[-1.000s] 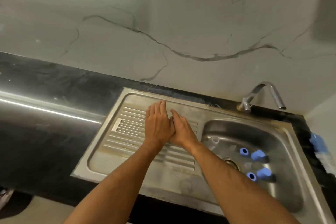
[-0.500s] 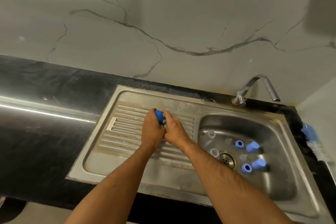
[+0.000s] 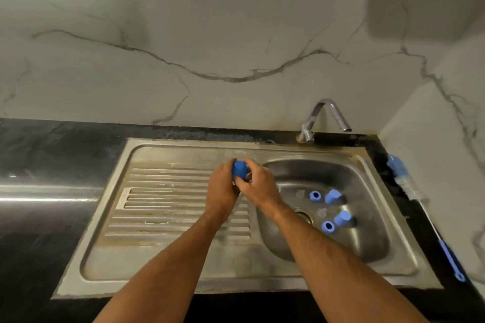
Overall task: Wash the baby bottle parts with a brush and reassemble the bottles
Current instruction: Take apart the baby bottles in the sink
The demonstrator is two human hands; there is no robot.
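My left hand (image 3: 222, 189) and my right hand (image 3: 258, 186) meet over the right end of the ribbed drainboard (image 3: 168, 207), both curled round a baby bottle with a blue cap (image 3: 239, 169); only the cap shows between the fingers. In the sink basin (image 3: 367, 238) lie two blue rings (image 3: 315, 195) and two blue caps (image 3: 332, 196), with small clear parts (image 3: 320, 212) near the drain (image 3: 303, 216). A blue-handled bottle brush (image 3: 409, 186) lies on the black counter to the right of the sink.
A chrome tap (image 3: 324, 115) stands behind the basin. Black countertop (image 3: 52, 191) runs to the left. A marble wall (image 3: 210, 47) rises behind, and a side wall closes the right corner.
My hands went from lying flat on the drainboard to gripping the blue-capped bottle, and they have shifted right toward the basin. The camera view has also tilted down and shifted.
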